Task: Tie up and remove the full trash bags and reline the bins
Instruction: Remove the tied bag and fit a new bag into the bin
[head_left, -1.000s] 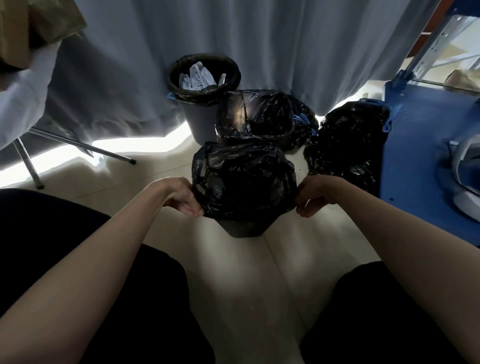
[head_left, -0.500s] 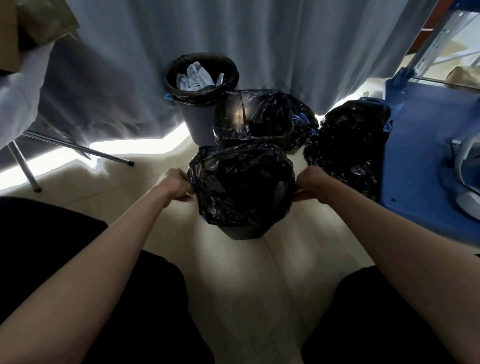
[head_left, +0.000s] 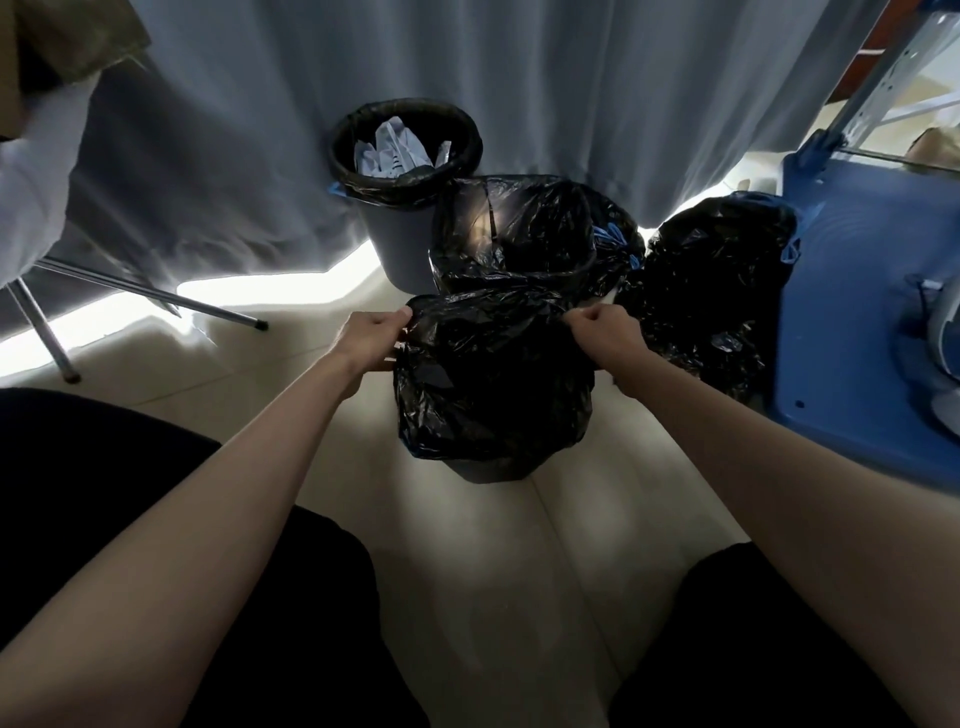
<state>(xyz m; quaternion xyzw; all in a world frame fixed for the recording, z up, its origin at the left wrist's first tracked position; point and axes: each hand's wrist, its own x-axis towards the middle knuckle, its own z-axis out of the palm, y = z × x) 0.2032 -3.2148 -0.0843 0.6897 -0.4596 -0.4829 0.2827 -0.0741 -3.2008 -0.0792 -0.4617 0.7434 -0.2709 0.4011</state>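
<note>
Standing at back left, a lined bin (head_left: 405, 234) is filled with paper. Nearer, the black bag (head_left: 493, 384) (draped over a small bin on the floor) is pinched at its rim by the left hand (head_left: 371, 332) and right hand (head_left: 605, 325), fingers curled. Tied bags (head_left: 711, 291) are piled rightward.

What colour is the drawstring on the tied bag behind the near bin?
Blue, on the tied bag; clearest in the head view.

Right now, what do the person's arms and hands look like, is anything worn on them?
Both forearms are bare right down to the hands: no sleeves, gloves, watch, rings or bands can be seen on the left hand or the right hand. The only clothing in view is dark, near-black fabric over the legs at the bottom of the frame.
</note>
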